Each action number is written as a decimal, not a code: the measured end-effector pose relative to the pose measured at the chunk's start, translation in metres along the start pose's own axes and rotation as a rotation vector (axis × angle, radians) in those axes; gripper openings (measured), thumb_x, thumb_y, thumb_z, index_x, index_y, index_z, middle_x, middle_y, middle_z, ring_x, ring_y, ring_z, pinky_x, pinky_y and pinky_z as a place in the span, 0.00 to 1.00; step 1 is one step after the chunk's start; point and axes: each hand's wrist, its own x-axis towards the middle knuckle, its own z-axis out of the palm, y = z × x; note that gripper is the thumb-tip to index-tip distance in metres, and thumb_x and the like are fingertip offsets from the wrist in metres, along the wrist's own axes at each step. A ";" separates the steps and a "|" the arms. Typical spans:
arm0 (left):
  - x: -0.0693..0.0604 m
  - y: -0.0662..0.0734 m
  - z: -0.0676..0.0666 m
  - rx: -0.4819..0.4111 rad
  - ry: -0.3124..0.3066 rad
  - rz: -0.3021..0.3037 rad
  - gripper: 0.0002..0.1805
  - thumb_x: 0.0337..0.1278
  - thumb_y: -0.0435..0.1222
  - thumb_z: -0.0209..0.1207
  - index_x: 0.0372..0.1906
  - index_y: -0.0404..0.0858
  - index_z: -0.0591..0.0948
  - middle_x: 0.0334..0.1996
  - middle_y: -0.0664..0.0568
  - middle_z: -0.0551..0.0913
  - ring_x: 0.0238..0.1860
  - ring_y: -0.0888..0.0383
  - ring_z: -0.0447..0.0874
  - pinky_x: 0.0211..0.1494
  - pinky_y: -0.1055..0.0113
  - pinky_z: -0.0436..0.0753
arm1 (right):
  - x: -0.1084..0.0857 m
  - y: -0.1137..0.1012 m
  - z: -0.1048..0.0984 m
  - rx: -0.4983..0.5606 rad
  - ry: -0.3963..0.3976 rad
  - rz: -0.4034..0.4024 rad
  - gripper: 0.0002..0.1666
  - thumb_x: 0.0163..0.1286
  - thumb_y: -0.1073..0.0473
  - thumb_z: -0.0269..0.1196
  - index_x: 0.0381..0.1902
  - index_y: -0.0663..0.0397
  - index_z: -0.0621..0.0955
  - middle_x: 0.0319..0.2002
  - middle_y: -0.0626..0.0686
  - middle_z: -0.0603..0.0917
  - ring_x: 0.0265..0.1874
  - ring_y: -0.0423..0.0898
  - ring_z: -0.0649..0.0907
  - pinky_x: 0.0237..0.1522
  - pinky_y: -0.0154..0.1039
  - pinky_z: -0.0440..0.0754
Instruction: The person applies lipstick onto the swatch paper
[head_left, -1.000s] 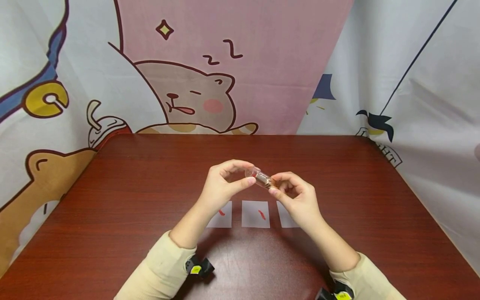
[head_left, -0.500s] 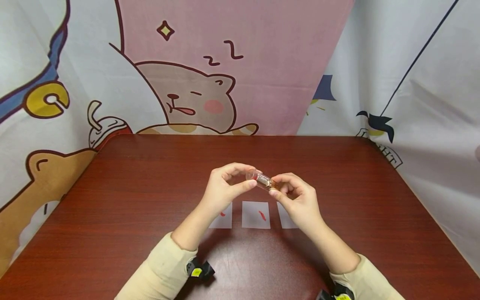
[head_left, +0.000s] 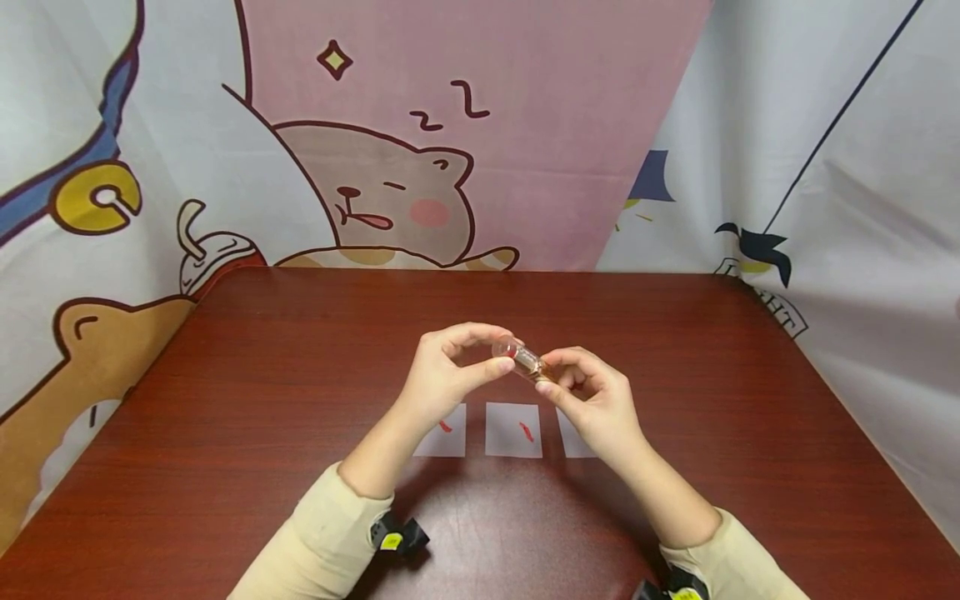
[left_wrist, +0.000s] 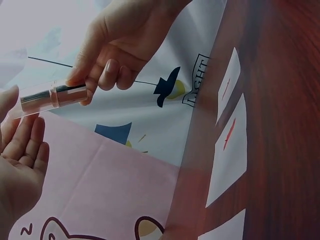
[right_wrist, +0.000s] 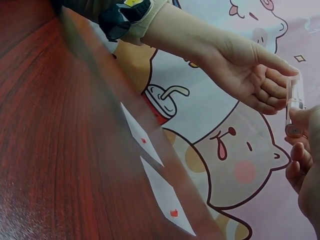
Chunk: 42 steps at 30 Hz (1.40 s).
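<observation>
Both hands hold a lipstick (head_left: 527,360) with a clear cap, tilted, above the table. My left hand (head_left: 442,375) pinches the clear-capped end between thumb and fingers. At the other end, the thumb and fingers of my right hand (head_left: 596,400) grip the base. In the left wrist view the lipstick (left_wrist: 52,98) shows a shiny copper-coloured body inside the clear cap. From the right wrist the lipstick (right_wrist: 295,105) looks upright, its base partly covered by the right thumb. Whether the cap is fully seated cannot be told.
Below the hands, three white paper squares lie in a row on the dark red wooden table (head_left: 262,400). The middle paper (head_left: 502,433) and left paper (head_left: 450,446) bear red marks; the right paper (head_left: 576,442) is partly hidden by the right hand. A printed curtain (head_left: 562,125) hangs behind.
</observation>
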 end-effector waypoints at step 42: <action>0.023 -0.010 0.023 0.017 0.033 0.016 0.16 0.49 0.27 0.68 0.46 0.30 0.84 0.37 0.47 0.86 0.42 0.57 0.83 0.51 0.50 0.77 | 0.019 -0.020 -0.013 -0.158 -0.087 0.040 0.14 0.51 0.80 0.67 0.36 0.67 0.81 0.16 0.50 0.72 0.17 0.38 0.69 0.14 0.30 0.65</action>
